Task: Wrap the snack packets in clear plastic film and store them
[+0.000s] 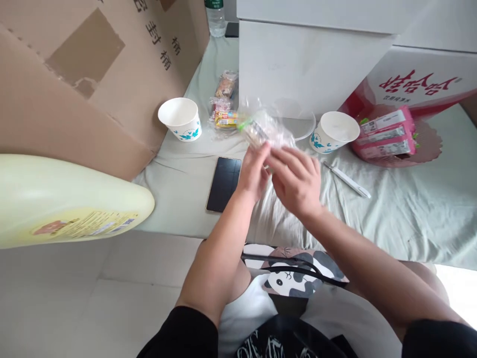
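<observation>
Both my hands meet above the pale green sheet, gripping a clear plastic snack bag (266,128) with a green bit at its neck. My left hand (254,171) pinches the bag from the left, fingers closed. My right hand (296,179) is closed on it from the right. The bag is blurred by motion. Under my left wrist lies a dark phone (224,184), screen up.
Two white paper cups with blue leaves (181,118) (333,131) stand left and right. Wrapped snacks (223,113) lie behind the bag. A clear lid (298,119), a white pen (348,180), pink packets (387,134), cardboard box (93,74), white box (309,59), yellow bottle (67,199).
</observation>
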Demonstrator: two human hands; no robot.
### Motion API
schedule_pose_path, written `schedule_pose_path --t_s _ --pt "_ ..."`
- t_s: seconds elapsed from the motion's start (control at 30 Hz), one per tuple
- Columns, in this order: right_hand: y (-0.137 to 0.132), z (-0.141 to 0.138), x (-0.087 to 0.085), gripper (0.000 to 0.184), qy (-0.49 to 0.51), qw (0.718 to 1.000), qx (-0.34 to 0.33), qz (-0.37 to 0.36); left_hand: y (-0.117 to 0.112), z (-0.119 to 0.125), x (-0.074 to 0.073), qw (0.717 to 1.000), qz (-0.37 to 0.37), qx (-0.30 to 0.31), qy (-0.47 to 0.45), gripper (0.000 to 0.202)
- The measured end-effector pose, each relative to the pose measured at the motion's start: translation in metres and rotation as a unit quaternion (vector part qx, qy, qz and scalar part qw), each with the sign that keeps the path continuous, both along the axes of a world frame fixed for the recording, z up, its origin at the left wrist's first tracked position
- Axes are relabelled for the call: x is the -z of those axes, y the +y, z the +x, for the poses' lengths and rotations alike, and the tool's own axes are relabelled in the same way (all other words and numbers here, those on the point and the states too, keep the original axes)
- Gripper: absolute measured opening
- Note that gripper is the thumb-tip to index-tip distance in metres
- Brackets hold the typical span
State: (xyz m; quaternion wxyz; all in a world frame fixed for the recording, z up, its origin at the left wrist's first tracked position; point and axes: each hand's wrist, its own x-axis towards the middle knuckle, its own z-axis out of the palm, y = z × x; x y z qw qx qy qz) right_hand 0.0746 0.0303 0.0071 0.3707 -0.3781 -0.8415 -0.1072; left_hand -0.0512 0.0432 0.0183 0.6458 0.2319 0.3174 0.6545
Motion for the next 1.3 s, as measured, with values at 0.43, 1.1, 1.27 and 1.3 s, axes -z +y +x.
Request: schedule_pose_path --t_s 0.43,1.1,1.27,1.3 --pt "-0.041 0.125 0.04 0.047 0.107 0.967 -0.123 -0.193 -0.001 0.067 0.043 0.935 0.007 0.311 0.168 0.082" --pt "-0.009 0.18 0.041 0.061 0.194 0.93 -0.042 -0.31 -0.003 0.085 0.053 0.884 0.061 0.339 0.317 0.085" --pt "-0.014 0.166 0.044 0.055 0.179 0.928 -0.056 -0.321 -0.007 0.083 0.051 0.918 0.005 0.302 0.259 0.101" --pt "-0.014 0.165 0.044 0.054 0.175 0.929 -0.054 -0.321 -0.008 0.082 0.051 0.925 -0.011 0.291 0.244 0.104"
